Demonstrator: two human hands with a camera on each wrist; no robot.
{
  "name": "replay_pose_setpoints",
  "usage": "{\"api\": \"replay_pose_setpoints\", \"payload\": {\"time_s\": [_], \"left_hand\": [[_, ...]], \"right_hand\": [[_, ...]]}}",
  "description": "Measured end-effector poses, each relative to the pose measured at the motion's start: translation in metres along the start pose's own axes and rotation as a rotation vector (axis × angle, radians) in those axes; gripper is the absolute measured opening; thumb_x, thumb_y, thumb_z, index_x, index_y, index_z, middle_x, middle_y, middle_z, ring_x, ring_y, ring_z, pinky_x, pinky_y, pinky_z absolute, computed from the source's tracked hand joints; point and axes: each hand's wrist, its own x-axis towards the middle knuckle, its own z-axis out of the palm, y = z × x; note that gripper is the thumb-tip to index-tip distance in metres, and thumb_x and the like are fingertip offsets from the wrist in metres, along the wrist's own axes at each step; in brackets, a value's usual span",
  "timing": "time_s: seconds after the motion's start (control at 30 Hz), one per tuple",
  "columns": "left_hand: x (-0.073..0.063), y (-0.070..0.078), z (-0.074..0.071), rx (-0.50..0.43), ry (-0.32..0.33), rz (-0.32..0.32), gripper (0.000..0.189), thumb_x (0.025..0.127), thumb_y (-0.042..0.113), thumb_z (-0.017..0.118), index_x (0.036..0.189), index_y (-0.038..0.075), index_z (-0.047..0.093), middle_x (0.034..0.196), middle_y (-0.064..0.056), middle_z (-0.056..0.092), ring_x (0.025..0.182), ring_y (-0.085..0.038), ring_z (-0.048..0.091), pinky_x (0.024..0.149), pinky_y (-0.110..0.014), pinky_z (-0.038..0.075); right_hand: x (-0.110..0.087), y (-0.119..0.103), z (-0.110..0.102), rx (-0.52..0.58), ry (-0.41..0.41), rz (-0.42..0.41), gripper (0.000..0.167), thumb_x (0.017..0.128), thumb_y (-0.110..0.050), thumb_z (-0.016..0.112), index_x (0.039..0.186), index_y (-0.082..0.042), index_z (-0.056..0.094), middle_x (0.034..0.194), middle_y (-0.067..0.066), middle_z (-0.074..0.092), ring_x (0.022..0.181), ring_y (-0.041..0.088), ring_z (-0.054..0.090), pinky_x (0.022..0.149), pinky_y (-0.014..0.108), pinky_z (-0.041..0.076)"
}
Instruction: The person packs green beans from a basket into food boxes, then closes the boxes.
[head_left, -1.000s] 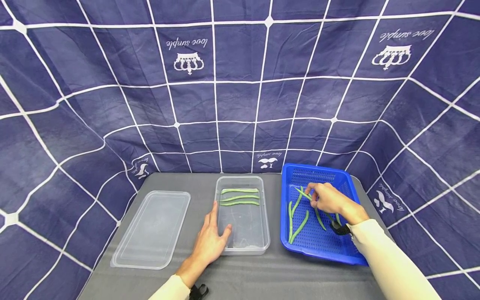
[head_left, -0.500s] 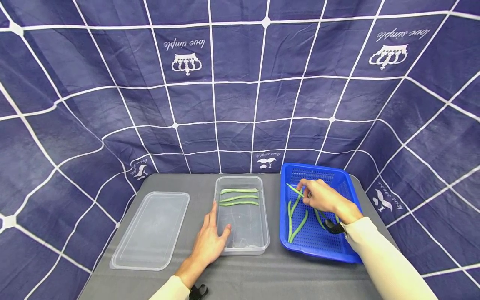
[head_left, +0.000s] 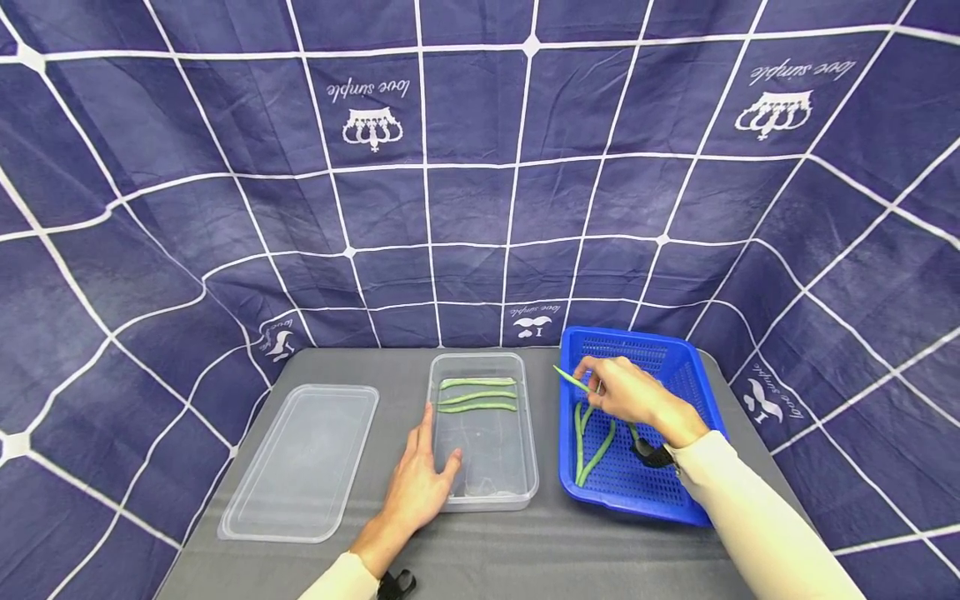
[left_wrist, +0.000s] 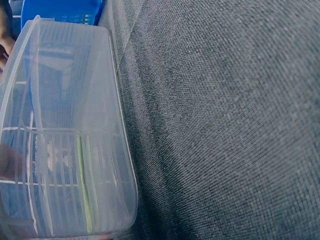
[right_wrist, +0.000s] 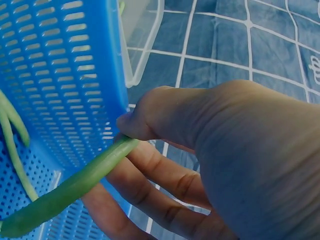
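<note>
My right hand pinches a green bean between thumb and fingers, over the left side of the blue basket. One tip of that bean sticks out past the basket's left rim in the head view. Several more green beans lie on the basket floor. My left hand rests against the left side of a clear plastic container, its fingers extended along the wall and thumb over the rim. Inside the container, three green beans lie side by side crosswise towards the far end.
A translucent flat lid lies on the grey table left of the container. A strip of tabletop separates container and basket. Blue cloth with white grid lines hangs behind and at both sides.
My right hand has moved left inside the basket with the pinched bean, whose tip now passes over the left rim. The left hand has stayed on the container.
</note>
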Motion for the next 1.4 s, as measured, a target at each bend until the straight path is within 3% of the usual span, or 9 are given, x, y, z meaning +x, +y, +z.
{"api": "replay_pose_setpoints", "payload": {"time_s": [0.33, 0.7, 0.97, 1.4], "left_hand": [[-0.001, -0.002, 0.002, 0.003, 0.007, 0.001, 0.098, 0.109, 0.036, 0.078, 0.188, 0.016, 0.022, 0.171, -0.025, 0.056, 0.141, -0.057, 0.071, 0.111, -0.071, 0.06], [-0.001, -0.001, 0.001, 0.0, 0.007, -0.007, 0.097, 0.11, 0.036, 0.077, 0.188, 0.017, 0.023, 0.172, -0.024, 0.056, 0.142, -0.056, 0.07, 0.111, -0.072, 0.059], [-0.001, 0.0, 0.0, 0.0, 0.001, -0.01, 0.098, 0.11, 0.036, 0.077, 0.188, 0.019, 0.021, 0.172, -0.024, 0.056, 0.141, -0.058, 0.071, 0.111, -0.072, 0.059], [-0.001, 0.0, 0.0, -0.007, 0.003, -0.008, 0.098, 0.109, 0.035, 0.078, 0.188, 0.018, 0.022, 0.171, -0.025, 0.056, 0.139, -0.059, 0.071, 0.109, -0.073, 0.059]], "right_hand": [[0.011, -0.015, 0.005, -0.046, 0.038, -0.063, 0.039, 0.09, -0.001, 0.08, 0.126, -0.016, 0.082, 0.093, -0.003, 0.079, 0.079, 0.008, 0.066, 0.072, 0.034, 0.056], [0.024, -0.037, 0.011, -0.088, 0.053, -0.115, 0.039, 0.093, -0.003, 0.084, 0.128, -0.021, 0.084, 0.097, -0.002, 0.081, 0.088, 0.012, 0.073, 0.077, 0.042, 0.063], [0.033, -0.049, 0.017, -0.089, 0.047, -0.115, 0.039, 0.094, -0.004, 0.086, 0.128, -0.024, 0.085, 0.099, -0.003, 0.081, 0.089, 0.011, 0.072, 0.072, 0.039, 0.06], [0.051, -0.069, 0.031, -0.11, 0.06, -0.182, 0.036, 0.099, -0.007, 0.089, 0.131, -0.025, 0.088, 0.104, -0.002, 0.081, 0.093, 0.015, 0.078, 0.074, 0.038, 0.062]]}}
